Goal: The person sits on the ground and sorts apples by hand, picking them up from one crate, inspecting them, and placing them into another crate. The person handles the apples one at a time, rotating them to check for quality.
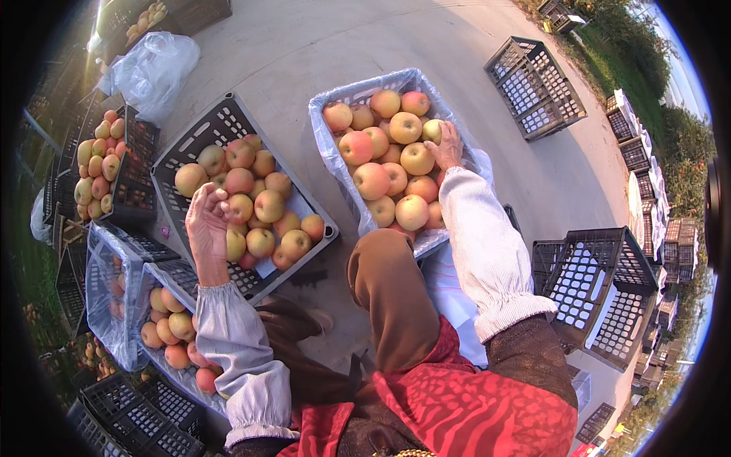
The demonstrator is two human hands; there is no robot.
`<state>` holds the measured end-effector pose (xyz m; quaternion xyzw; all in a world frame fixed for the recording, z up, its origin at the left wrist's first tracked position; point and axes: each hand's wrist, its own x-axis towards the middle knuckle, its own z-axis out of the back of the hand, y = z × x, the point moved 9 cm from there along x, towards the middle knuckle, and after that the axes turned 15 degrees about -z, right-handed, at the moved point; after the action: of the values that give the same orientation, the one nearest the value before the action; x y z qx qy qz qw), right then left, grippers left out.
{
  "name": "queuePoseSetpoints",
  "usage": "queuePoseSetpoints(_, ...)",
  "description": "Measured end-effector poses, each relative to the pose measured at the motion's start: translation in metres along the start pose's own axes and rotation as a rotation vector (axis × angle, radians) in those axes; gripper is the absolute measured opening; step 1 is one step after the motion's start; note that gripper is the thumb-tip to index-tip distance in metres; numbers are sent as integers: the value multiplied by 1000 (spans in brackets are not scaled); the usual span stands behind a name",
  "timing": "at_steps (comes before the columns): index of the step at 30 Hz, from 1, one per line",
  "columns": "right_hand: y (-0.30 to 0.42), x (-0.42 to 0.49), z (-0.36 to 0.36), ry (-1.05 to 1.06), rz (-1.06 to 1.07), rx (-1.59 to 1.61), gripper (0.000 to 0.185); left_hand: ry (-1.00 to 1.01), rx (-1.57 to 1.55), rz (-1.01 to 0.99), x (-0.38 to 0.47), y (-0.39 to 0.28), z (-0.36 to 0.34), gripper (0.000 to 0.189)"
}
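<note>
My right hand (448,146) rests with its fingers around a yellowish apple (432,131) at the right side of a crate lined with clear plastic film (337,165), which is full of red-yellow apples (405,128). My left hand (209,214) is raised over the near left side of a black plastic crate (171,143), its fingers loosely curled, and no apple shows in it. Apples (269,205) lie heaped in that black crate, with a pale sheet under some of them. Both forearms wear striped sleeve covers.
At the left stand a crate heaped with apples (98,165) and a film-lined crate of apples (180,326). A bundle of clear plastic film (153,71) lies at the upper left. Black crates stand at the upper right (534,85) and right (594,285), on a concrete floor (354,34).
</note>
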<state>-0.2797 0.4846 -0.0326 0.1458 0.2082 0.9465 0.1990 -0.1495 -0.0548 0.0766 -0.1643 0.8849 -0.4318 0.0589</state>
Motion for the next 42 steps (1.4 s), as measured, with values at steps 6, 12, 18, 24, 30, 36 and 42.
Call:
queuePoseSetpoints(6,105,-47,43,185,-151,761,51,-354,-292,-315,1,-73,84,23)
queuePoseSetpoints(12,295,-151,35,1027,-572,1728,37,-508,-478,-338,-18,-94,136,23)
queuePoseSetpoints(18,329,-196,-26,1117,-727,1518,40,-454,-317,-290,-17,-110,154,22)
queuePoseSetpoints(24,331,-180,-67,1095,-895,1569,38,-277,675,-159,43,-48,168,20)
queuePoseSetpoints(30,335,-145,-56,917,-927,1721,36,218,1483,-95,81,61,172,44)
queuePoseSetpoints(36,335,-130,-54,914,-947,1788,33,315,1597,-79,130,132,166,84)
queuePoseSetpoints(42,336,-124,-50,921,-907,1797,36,351,1950,-9,134,160,153,90)
